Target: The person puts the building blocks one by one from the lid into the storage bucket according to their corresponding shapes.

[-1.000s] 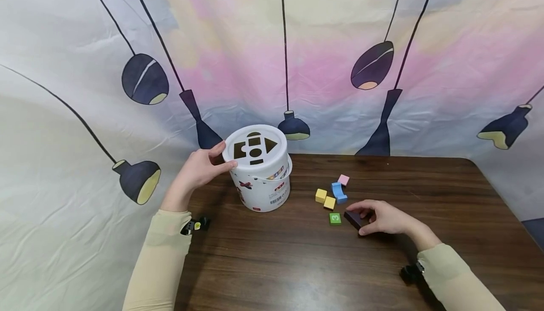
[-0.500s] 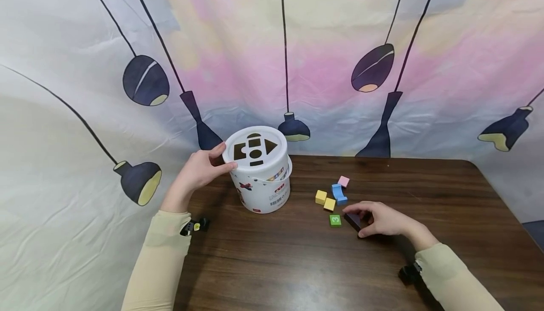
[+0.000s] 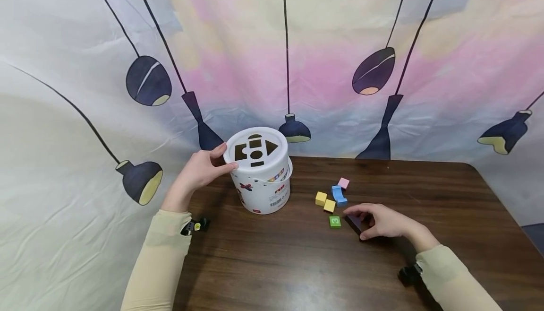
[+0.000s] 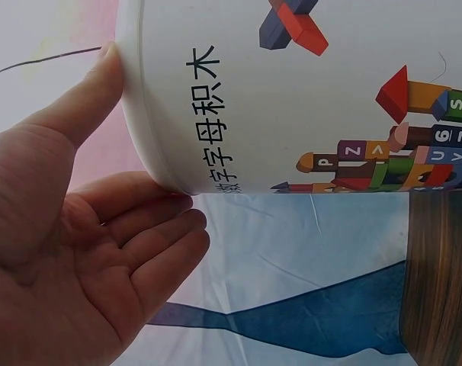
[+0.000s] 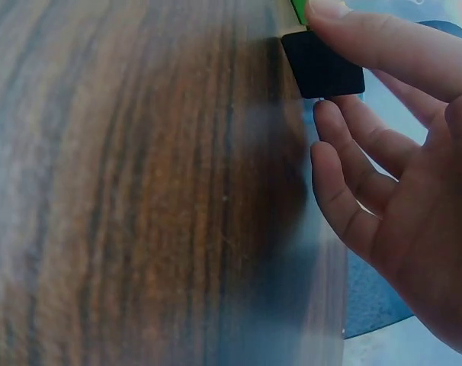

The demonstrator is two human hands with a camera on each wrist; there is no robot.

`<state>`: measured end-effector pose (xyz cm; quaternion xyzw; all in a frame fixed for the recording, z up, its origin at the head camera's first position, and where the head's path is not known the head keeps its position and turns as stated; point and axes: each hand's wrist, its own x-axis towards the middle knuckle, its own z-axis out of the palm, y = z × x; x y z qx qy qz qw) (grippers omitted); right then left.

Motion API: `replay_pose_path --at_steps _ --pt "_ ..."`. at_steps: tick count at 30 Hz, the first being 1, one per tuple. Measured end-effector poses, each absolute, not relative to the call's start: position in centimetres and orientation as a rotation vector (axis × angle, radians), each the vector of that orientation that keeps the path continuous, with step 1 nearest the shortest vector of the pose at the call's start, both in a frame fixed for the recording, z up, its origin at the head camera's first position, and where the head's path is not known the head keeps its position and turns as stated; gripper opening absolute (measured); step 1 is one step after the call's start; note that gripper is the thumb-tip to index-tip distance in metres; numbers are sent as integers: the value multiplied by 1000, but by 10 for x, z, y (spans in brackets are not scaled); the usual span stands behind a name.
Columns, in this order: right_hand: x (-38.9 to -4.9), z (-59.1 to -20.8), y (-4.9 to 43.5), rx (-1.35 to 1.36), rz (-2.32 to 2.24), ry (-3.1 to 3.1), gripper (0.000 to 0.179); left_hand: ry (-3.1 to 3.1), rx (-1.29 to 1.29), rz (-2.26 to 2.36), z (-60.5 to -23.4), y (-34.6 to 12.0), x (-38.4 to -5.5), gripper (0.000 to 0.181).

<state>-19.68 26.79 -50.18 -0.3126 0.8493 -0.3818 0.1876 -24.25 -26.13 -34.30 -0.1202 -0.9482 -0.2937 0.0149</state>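
A white lidded bucket [image 3: 255,197] stands upright on the table, its lid [image 3: 272,162] cut with shaped holes. My left hand [image 3: 199,171] holds the lid's left edge, thumb and fingers spread round the rim; the left wrist view shows printed toy blocks on the bucket wall [image 4: 307,99]. Over to the right, my right hand [image 3: 384,220] pinches a long, very dark block [image 3: 353,224] between thumb and fingertips. In the right wrist view the block's square end [image 5: 325,65] faces the camera. Close by its left side lies a green block [image 3: 335,222] marked 3.
Beyond the green block lie two yellow blocks [image 3: 321,199], a blue curved block [image 3: 338,195] and a pink block [image 3: 344,183]. A printed cloth [image 3: 323,65] hangs behind the brown wooden table [image 3: 272,273]. The bucket's handle [image 3: 290,169] hangs at its right side.
Both hands keep their holds. The whole head view has shifted slightly downward in frame; the dark block stays beside the green one.
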Motion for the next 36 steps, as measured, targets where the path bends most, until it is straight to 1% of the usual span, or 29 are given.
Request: replay_pose_path --at_steps 12,23,29,36 --pt "-198 -503 267 -849 -1078 2393 57 -2951 -368 -937 -342 -259 -243 87" --pt "-203 -497 274 -790 -1091 2477 58 -2949 -373 -918 -340 -258 -244 86" --pt "-208 -470 266 -825 -1194 2435 60 -2945 -381 -898 -341 -258 -242 87" --pt "-230 -414 230 -939 -1200 2504 61 -2949 -371 -914 -343 -259 -241 87"
